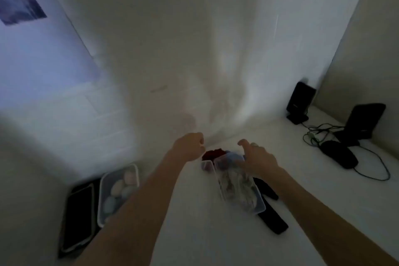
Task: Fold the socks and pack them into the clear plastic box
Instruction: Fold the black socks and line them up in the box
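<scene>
Clear plastic box (241, 192) sits on the white bench (194, 233), part-filled with socks; right hand (257, 158) presses in, fingers spread, left hand (190, 147) curled empty, so the black socks (272, 216) beside it likely need folding next.

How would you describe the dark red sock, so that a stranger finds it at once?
Start at the clear plastic box in the middle of the white table. Look past its far end, between the two hands. The dark red sock lies there bunched; the socks beside the box are black and lie flat.

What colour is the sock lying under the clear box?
Black sock, seen in the head view, partly under the clear box.
</scene>
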Demonstrator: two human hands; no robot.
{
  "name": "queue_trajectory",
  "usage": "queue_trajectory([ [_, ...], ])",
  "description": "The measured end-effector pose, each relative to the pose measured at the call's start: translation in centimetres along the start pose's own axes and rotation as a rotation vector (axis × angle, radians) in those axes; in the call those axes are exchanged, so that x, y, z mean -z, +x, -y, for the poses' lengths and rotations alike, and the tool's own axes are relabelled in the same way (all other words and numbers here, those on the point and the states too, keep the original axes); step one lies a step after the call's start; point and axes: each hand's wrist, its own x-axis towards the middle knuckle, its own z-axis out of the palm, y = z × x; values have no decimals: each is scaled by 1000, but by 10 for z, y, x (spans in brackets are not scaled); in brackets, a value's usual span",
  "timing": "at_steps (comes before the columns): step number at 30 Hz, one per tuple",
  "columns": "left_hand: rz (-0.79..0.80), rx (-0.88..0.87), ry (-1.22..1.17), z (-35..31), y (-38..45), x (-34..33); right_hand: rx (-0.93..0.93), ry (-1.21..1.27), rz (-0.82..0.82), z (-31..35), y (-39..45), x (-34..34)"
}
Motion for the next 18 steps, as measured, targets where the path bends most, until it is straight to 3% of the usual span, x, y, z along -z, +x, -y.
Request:
queue_trajectory([
  [5,46,-124,-209,29,23,-40,-85,112,61,-26,22,-42],
  [10,39,-238,-318,50,38,-66,2,159,-79,-46,46,-67],
  [18,70,-321,-234,58,37,-81,148,251,-290,-56,63,-75],
])
